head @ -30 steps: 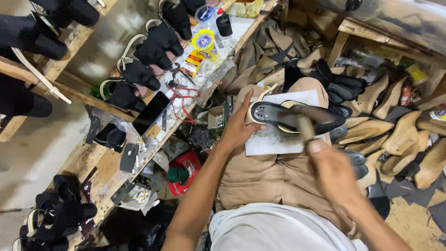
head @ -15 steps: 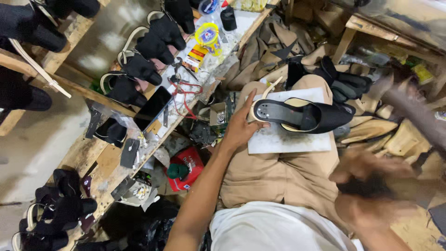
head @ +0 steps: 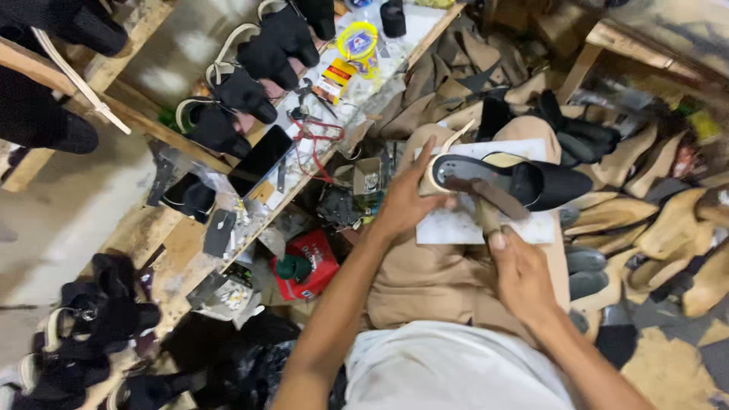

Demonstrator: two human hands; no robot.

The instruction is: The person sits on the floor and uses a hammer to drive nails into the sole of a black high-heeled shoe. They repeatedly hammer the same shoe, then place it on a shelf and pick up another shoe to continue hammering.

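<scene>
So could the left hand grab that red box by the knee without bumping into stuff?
Probably yes. The left hand is busy holding the shoe on the lap, but the red box sits just below and beside that arm, with nothing lying over it except a small green thing on top.

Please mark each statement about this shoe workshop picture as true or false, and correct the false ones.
1. The left hand steadies a black shoe on the lap. True.
2. The right hand is empty. False: it grips a hammer whose head is at the shoe.
3. The shoe rests on a white board. True.
4. A red box lies on top of the workbench. False: it lies lower down, beside the bench.
5. A dark phone lies on the workbench. True.
</scene>
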